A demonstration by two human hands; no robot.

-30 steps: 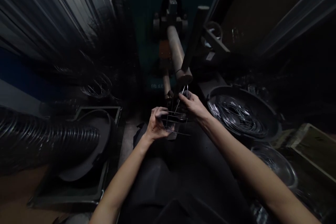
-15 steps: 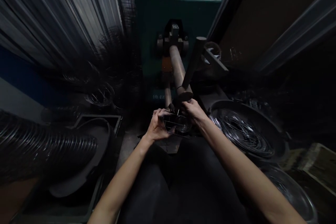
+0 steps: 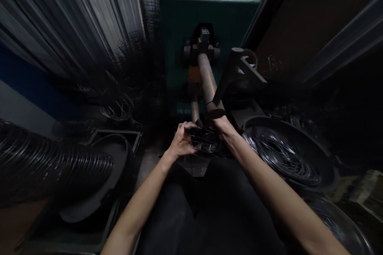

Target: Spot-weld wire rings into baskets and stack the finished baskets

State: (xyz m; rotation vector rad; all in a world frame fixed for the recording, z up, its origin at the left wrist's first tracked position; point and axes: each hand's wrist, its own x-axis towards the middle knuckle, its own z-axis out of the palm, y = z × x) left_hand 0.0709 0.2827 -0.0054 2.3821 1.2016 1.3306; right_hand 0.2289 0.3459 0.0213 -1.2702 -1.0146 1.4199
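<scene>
Gripping one wire frame near one thick cylinder: left hand. Right hand (fingers hidden): grasp cannot be told. One dark pan, rightward: heaped wires inside.

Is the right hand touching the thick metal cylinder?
Cannot tell: in the head view, the near end of the thick metal cylinder hides the fingertips of the right hand, so neither contact nor gap shows.
</scene>
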